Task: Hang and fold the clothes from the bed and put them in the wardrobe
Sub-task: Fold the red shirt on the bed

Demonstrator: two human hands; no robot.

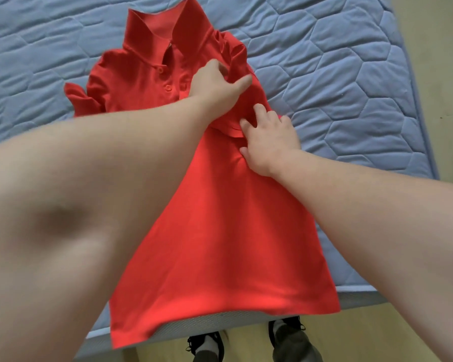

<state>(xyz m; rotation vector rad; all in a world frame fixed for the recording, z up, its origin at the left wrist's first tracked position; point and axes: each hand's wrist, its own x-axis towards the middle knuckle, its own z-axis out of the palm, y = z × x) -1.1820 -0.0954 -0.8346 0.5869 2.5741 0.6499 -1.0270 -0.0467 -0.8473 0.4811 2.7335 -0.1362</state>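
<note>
A red polo shirt [220, 231] lies face up on the blue quilted mattress [351, 87], collar away from me and hem hanging over the near edge. Its right sleeve is folded inward over the chest. My left hand [216, 86] reaches across and grips the bunched fabric at that shoulder, thumb stretched to the right. Just below it, my right hand [270, 138] pinches the folded sleeve's hem between curled fingers and thumb. The shirt's left sleeve [81, 97] lies crumpled on the far left side.
The mattress edge [356, 300] runs along the bottom, with wooden floor [377, 335] below it. My shoes [285, 333] stand on the floor against the bed. The mattress's right edge is near the frame's right side.
</note>
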